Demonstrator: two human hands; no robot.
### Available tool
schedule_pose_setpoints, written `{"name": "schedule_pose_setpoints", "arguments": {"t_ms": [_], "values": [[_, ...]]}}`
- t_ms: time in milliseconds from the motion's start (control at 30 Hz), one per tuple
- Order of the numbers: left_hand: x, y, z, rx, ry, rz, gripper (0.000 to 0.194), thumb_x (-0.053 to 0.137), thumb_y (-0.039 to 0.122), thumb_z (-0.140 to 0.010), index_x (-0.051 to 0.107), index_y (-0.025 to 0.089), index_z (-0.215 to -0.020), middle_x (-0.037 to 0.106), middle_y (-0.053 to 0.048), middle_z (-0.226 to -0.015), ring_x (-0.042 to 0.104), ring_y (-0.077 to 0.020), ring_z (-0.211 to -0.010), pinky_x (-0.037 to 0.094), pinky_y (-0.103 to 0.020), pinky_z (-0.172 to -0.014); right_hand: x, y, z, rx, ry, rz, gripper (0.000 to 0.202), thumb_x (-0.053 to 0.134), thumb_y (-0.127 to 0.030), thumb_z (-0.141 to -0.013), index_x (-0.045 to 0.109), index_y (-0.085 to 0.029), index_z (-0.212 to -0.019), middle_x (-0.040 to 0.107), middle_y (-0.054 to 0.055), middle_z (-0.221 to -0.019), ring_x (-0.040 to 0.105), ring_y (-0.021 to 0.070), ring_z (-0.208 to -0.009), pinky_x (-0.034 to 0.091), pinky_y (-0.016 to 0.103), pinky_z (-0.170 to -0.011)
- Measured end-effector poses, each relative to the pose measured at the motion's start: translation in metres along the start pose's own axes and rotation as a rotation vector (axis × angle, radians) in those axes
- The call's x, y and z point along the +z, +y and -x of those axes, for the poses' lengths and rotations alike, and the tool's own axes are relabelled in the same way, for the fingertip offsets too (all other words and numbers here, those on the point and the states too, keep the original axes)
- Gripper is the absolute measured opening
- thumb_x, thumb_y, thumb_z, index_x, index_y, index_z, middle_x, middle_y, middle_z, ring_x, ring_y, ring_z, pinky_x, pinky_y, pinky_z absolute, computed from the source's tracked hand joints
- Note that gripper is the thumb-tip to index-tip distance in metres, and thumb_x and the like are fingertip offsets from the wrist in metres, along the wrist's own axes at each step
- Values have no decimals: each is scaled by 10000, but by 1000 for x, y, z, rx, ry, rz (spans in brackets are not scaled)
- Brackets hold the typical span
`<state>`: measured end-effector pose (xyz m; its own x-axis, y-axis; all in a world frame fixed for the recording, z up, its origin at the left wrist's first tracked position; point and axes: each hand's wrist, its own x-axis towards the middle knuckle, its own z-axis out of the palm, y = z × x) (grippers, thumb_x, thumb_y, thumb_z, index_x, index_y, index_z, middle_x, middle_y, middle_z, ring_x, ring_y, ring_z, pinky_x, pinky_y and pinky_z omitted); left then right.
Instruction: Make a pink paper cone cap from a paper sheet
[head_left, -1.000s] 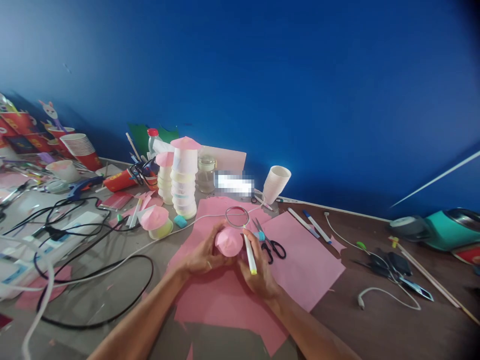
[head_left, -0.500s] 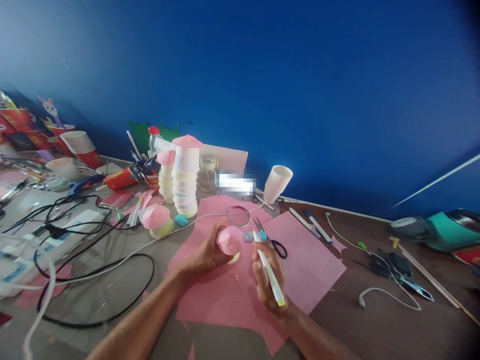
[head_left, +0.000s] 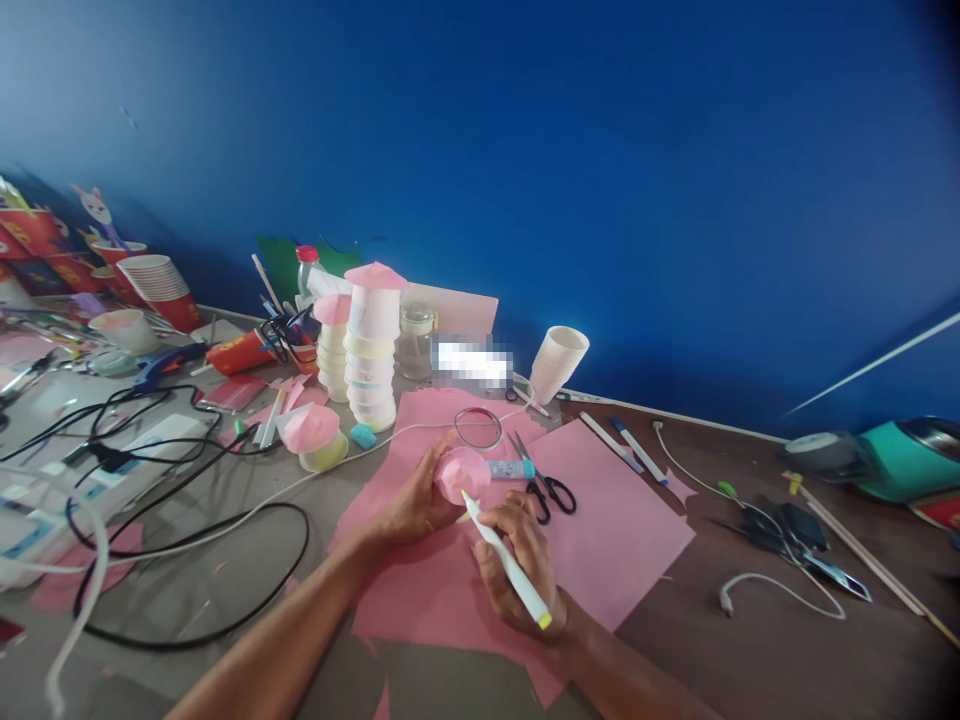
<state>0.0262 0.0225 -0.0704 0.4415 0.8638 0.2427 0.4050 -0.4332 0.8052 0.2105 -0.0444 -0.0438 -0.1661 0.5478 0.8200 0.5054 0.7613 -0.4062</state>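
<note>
My left hand [head_left: 417, 498] is wrapped round a small paper cup topped with a pink paper cone [head_left: 461, 472]; most of the cup is hidden. A white marker with yellow ends [head_left: 511, 562] is gripped in my right hand [head_left: 522, 556], its tip at the cone's lower edge. Whether the tip touches the paper I cannot tell. Beneath both hands lie pink paper sheets [head_left: 420, 600]. Just beyond my right hand are black-handled scissors [head_left: 551, 492], a blue glue stick [head_left: 511, 469] and a roll of tape [head_left: 478, 428].
Stacked-cup towers with pink roofs [head_left: 371, 350] stand behind, left of a stack of white cups [head_left: 559, 362]. Another pink-roofed cup [head_left: 315, 437] sits at left near tangled black cables [head_left: 225, 520]. Markers [head_left: 637, 450] and a white cable [head_left: 780, 583] lie at right.
My right hand has moved left and brought the marker's tip to the pink cone. More of the scissors and glue stick shows. My left hand stays in place with the cup.
</note>
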Motion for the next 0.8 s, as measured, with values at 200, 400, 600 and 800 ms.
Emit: {"name": "schedule_pose_setpoints", "arguments": {"t_ms": [200, 400, 600, 800], "values": [[-2, 4, -1, -56, -31, 30, 869, 663, 404, -827, 211, 208, -1542, 349, -157, -1580, 376, -312, -1431, 376, -445, -1158, 3, 2, 1, -3, -9, 5, 280, 486, -126, -868, 490, -225, -1129, 647, 0, -788, 620, 191, -703, 484, 408, -817], [-2, 7, -1, -68, -21, 35, 881, 676, 414, -812, 229, 206, -1542, 369, -151, -1571, 358, -315, -1443, 367, -450, -1161, 3, 1, 0, 27, -28, 15, 269, 484, -130, -858, 498, -236, -1105, 664, 6, -807, 621, 194, -686, 488, 405, -784], [-3, 8, -2, -73, -56, 36, 865, 654, 434, -832, 215, 183, -1534, 337, -185, -1579, 367, -314, -1440, 374, -458, -1152, 3, 0, -5, 32, -60, -8, 258, 481, -130, -845, 494, -244, -1076, 632, -11, -746, 612, 188, -606, 496, 412, -723], [-4, 10, -2, -52, -25, -4, 839, 657, 417, -824, 257, 185, -1524, 377, -188, -1560, 391, -335, -1427, 392, -476, -1144, 1, 0, -8, 22, -19, 30, 246, 487, -124, -840, 500, -244, -1055, 638, -11, -731, 598, 192, -601, 487, 406, -701]]}}
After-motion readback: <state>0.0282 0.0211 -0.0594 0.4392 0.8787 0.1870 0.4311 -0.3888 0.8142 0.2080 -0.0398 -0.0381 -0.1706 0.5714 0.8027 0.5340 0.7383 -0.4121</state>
